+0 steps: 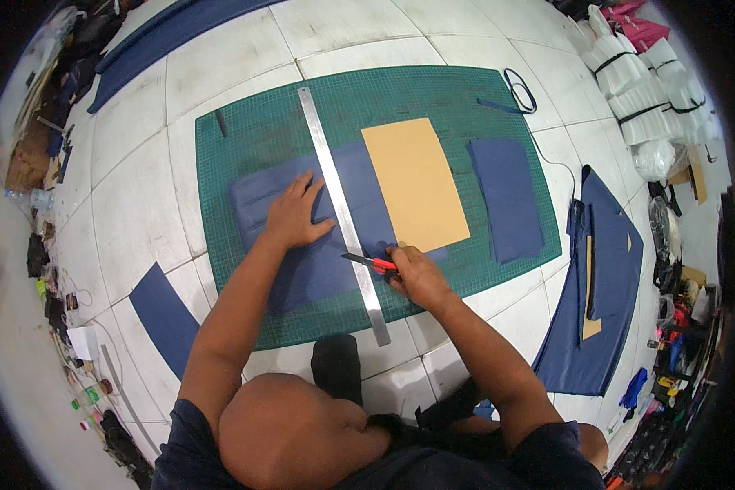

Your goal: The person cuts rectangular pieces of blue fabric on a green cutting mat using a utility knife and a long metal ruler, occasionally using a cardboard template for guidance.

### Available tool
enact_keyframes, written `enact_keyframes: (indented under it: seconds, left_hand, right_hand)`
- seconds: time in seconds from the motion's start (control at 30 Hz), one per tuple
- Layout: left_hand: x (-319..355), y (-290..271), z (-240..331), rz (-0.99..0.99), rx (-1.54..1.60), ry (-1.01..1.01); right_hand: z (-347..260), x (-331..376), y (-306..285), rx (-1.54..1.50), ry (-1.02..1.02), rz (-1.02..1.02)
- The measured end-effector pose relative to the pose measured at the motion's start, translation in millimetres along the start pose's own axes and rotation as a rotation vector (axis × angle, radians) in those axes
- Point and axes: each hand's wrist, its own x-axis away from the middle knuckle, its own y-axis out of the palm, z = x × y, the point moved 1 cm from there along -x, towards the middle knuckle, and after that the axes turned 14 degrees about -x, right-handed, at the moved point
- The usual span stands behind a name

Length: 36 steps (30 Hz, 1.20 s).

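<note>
My left hand (296,214) lies with fingers spread on a dark blue sheet of fabric-like material (298,273), its fingertips beside a long steel ruler (335,184). The ruler lies slantwise across the blue sheet and sticks out past the near edge of the green cutting mat (261,122). In my right hand (422,278) is a red utility knife (381,265), its dark blade pointing left over the ruler. A tan rectangular card (416,184) partly covers the blue sheet to the ruler's right, just beyond my right hand.
A stack of blue pieces (506,200) sits at the mat's right. Beyond the mat are a coiled dark strip (520,91) and folded blue material (600,286). Another blue piece (165,318) lies on the white tiled floor (131,184). White wrapped bundles (641,98) stand far right.
</note>
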Motion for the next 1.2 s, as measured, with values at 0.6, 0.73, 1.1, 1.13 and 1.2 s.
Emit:
enact_keyframes:
  seconds: [0.6, 0.73, 1.1, 1.13, 1.2]
  left_hand:
    - [2, 11, 124, -0.486, 1.454, -0.592]
    - [5, 20, 122, -0.462, 1.414, -0.6]
    - [18, 28, 123, -0.262, 1.302, -0.479]
    - [20, 29, 123, -0.255, 1.268, -0.474]
    - [25, 30, 120, -0.193, 1.196, -0.506]
  right_hand:
    - [-24, 31, 11, -0.301, 0.21, 0.523]
    - [-17, 44, 10, -0.478, 0.244, 0.402]
    - [138, 58, -116, 0.245, 0.365, 0.528]
    - [137, 55, -123, 0.199, 0.438, 0.479]
    - [139, 51, -123, 0.193, 0.448, 0.477]
